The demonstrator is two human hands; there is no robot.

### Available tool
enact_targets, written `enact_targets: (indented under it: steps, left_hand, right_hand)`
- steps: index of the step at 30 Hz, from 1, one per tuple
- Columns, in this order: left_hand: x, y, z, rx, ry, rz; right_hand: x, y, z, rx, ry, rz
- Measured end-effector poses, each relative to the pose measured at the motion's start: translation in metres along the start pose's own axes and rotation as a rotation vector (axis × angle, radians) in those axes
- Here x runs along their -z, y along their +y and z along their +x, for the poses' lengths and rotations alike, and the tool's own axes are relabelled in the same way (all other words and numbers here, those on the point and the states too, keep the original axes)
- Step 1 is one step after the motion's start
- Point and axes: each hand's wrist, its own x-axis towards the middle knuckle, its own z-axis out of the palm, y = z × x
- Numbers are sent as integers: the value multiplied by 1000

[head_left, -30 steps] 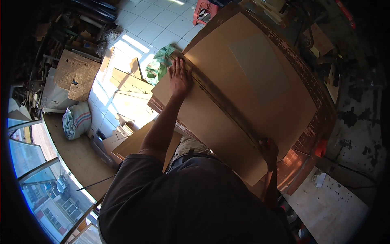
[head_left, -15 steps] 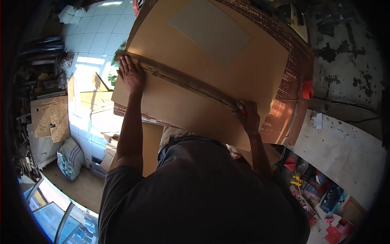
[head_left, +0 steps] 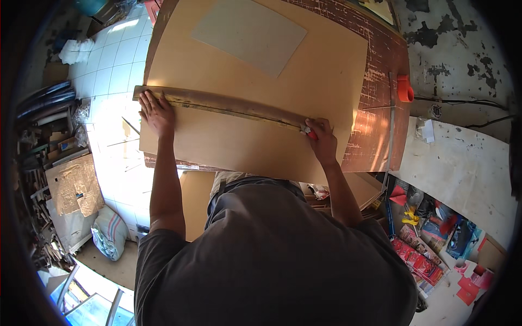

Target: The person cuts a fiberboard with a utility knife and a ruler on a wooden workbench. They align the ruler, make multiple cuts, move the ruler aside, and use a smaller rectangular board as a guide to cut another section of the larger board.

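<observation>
A tan board [head_left: 255, 130] lies flat on the reddish desk [head_left: 380, 92]. The left hand [head_left: 156, 113], at nine o'clock, presses a long wooden straightedge [head_left: 217, 103] with fingers spread. The right hand [head_left: 322, 141], at three o'clock (fist-like), has fingers clamped on a small red-handled cutter [head_left: 308, 130] beside the straightedge.

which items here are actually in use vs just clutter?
In use:
- left hand, pressing flat on the long straightedge
- right hand, gripping a small red-and-white cutter at the straightedge
- tan board sheet under both
- worn brown worktable

Lying about:
- grey rectangular sheet
- orange plastic fitting
- red packets
- striped sack
</observation>
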Motion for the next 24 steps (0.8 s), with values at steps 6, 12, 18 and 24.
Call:
enact_targets:
  steps: [6,12,18,24]
  left_hand:
    - [3,-1,1,16,-4,7]
    - [0,1,0,18,-6,-7]
    - [8,8,-3,62,-13,-44]
    - [4,6,0,86,-11,-72]
  right_hand:
    - [-3,1,1,-48,-19,70]
    - [-4,7,3,-17,2,96]
    - [-5,12,5,47,8,95]
    - [-12,18,4,3,-15,111]
